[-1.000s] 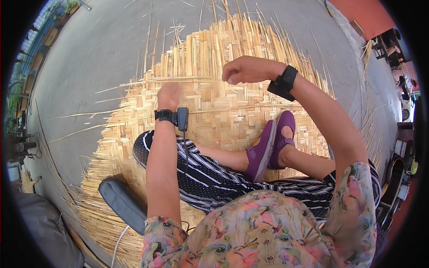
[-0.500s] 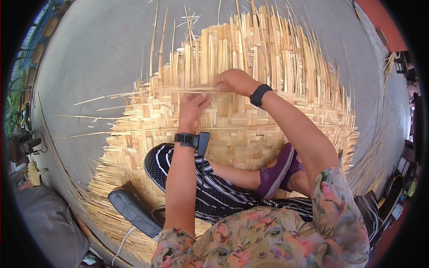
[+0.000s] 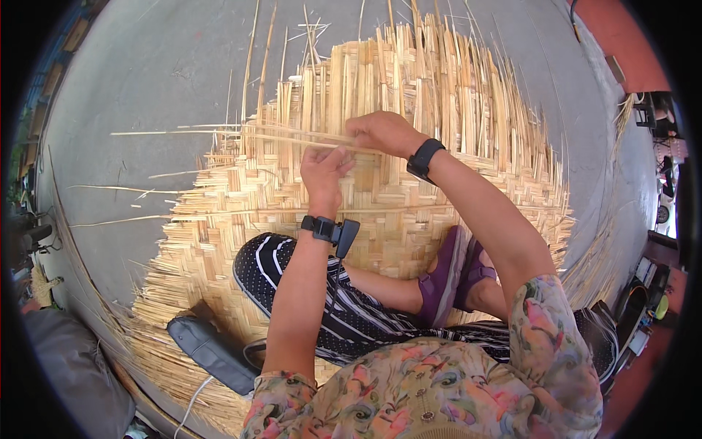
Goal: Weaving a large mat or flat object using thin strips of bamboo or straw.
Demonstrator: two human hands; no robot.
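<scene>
Long pale bamboo strips (image 3: 292, 140), a few of them, are lying about level across the upper centre of frame, their loose ends sticking out over the floor to the left. L hand (image 3: 322, 175), approx centre, is closing thumb & fingers on the strips from below; R hand (image 3: 387, 134), just up & right of it, is curling closed on them near their right end. R fingertips partly hidden, so can't tell exact grip.

Under both hands, the woven bamboo mat (image 3: 395, 190) is filling mid-frame: tight zigzag weave at centre, unwoven upright splints (image 3: 358, 80) fanning out toward the top. Step in hand looks like sorting/placing crosswise strips at the border btwn weave & uprights. Next move prob calls for keeping strips straight, w/ one hand steadying while the other is working them among the uprights.

Further out: black wristband w/ boxy module (image 3: 322, 228) is sitting on L wrist, plain black wristband (image 3: 424, 159) on R. Purple shoes (image 3: 436, 289) are resting on the mat, lower centre-right; dark padded pouch (image 3: 212, 353) is lying lower left, white cable (image 3: 191, 406) trailing below. Grey floor (image 3: 161, 80) is showing upper left.
</scene>
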